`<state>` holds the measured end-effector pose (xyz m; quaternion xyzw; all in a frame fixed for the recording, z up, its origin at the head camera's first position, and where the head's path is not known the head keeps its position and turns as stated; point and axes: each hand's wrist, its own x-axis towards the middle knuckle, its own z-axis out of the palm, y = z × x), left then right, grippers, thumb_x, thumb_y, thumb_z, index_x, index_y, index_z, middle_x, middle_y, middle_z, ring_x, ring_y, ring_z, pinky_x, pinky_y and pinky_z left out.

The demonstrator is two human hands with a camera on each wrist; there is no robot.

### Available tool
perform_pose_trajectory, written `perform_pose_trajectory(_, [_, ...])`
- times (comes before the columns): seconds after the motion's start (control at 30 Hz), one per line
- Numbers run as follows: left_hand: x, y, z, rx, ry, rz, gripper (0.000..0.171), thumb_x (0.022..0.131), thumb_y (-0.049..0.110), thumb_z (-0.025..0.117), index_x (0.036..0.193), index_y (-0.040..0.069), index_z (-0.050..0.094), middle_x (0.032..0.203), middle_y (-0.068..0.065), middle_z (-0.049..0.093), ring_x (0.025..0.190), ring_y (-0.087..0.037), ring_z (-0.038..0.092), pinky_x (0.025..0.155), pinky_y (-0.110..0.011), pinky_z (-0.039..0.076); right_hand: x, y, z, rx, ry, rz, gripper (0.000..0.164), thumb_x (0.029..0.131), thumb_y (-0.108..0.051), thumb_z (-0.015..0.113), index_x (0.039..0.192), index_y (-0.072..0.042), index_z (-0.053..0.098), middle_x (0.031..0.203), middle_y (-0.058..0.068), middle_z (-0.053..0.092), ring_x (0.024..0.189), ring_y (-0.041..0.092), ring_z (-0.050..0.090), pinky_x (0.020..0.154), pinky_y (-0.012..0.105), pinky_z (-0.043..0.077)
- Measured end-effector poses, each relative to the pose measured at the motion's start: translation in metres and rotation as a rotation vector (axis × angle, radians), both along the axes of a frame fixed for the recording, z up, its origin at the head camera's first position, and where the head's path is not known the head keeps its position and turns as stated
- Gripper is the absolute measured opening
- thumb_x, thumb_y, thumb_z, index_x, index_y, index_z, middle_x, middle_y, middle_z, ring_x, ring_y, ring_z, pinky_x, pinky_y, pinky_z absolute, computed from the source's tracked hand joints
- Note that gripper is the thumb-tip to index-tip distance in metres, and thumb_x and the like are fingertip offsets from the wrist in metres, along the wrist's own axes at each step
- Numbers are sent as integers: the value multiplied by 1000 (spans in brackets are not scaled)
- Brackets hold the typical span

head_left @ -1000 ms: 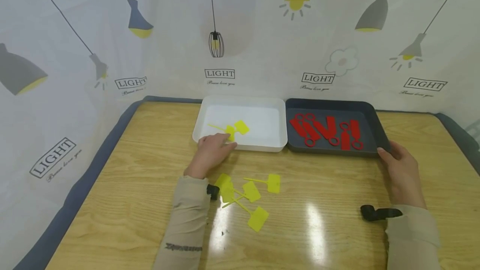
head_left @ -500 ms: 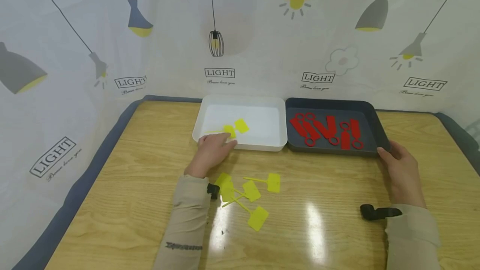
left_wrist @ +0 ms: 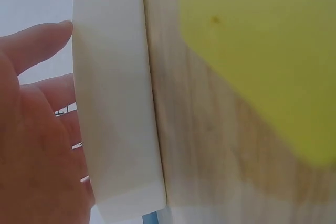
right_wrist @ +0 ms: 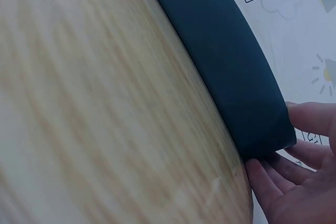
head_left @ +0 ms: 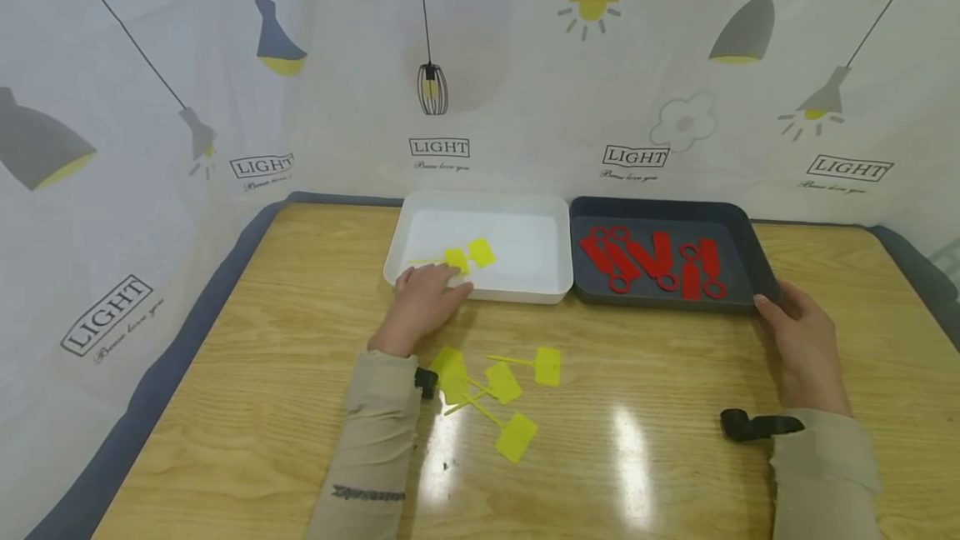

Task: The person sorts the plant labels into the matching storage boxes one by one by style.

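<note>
Right grip (head_left: 808, 350) holds a smooth dark tray (head_left: 667, 303) of ringed red tags (head_left: 662, 252).

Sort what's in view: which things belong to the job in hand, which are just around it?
Likely in the job:
yellow stemmed tags
white tray, left hand over its near rim
dark gray tray, right hand at its corner
red ring-ended tags

Just around:
wooden table
lamp-print backdrop
black wrist-worn devices
</note>
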<state>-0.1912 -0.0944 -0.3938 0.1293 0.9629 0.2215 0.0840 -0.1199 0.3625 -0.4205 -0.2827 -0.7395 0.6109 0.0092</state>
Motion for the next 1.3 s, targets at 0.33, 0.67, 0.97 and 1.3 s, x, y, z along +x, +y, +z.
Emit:
perform_pose_trajectory(0.33, [-2,0,3,83,39,31,39,91,36,49,120,11,56,121,-6,55,118,-25,43,107,-47,10,0,0,0,-3,8,9,75,81,-42,59,142,-25,19,147,-2,14,132,11,15,106,28,19])
perform_pose_trajectory(0.67, [8,7,23,204,71,-17,38,89,34,54,121,13,54,116,-2,56,108,-18,49,92,-32,39,1,1,-1,-18,23,7,76,80,-41,60,142,-24,20,147,-1,16,132,11,16,106,26,19])
perform_pose_trajectory(0.97, [23,20,41,104,-115,-137,26,89,32,53,107,16,61,94,4,60,83,-11,54,73,-27,45,1,1,1,-12,12,18,75,81,-42,59,142,-25,19,147,-2,15,132,11,16,107,28,18])
perform_pose_trajectory(1.3, [30,51,39,-82,-173,-297,30,87,26,57,114,13,59,94,2,58,80,-13,52,71,-27,44,1,1,2,-4,1,18,76,80,-43,59,142,-26,19,147,-2,14,132,12,15,107,30,17])
